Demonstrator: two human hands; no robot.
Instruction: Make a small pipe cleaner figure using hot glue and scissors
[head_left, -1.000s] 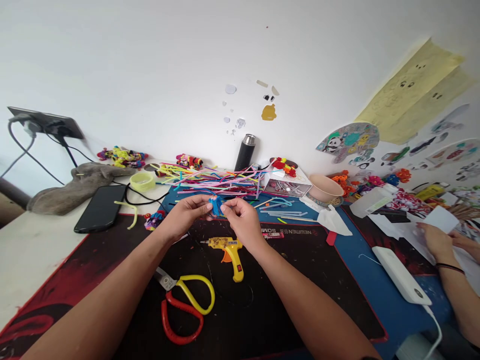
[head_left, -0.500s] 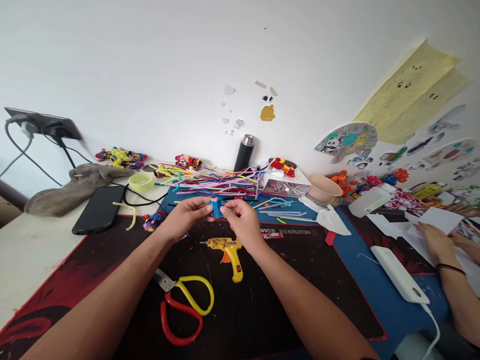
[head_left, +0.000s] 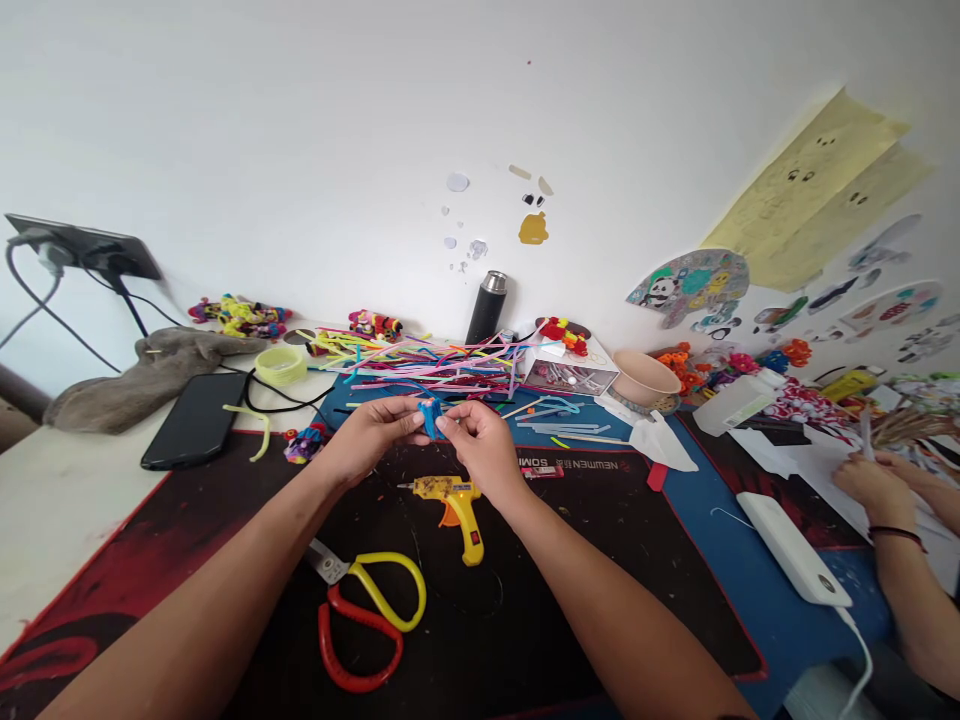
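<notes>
Above the dark desk mat, a small blue fuzzy piece [head_left: 431,416], like bent pipe cleaner, is held up between both hands. My left hand [head_left: 382,432] pinches its left side with thumb and fingers. From the right, my right hand [head_left: 480,440] grips the other side, fingertips closed on it. Below the hands lies a yellow glue gun [head_left: 457,510], its nozzle pointing left. Scissors [head_left: 371,610] with one red and one yellow handle rest nearer to me, blades partly behind my left forearm. The piece's finer shape is hidden by my fingers.
Pipe cleaners [head_left: 427,360] lie heaped at the back, near a black thermos [head_left: 487,308]. On the left are a phone [head_left: 196,420] and a tape roll [head_left: 279,366]. A white power bank [head_left: 793,548] sits right, beside another person's hands [head_left: 881,490] over papers.
Both my hands stay nearly in place, still on the blue piece, which looks turned slightly narrower. The other person's hands at right have drawn together over the paper.
</notes>
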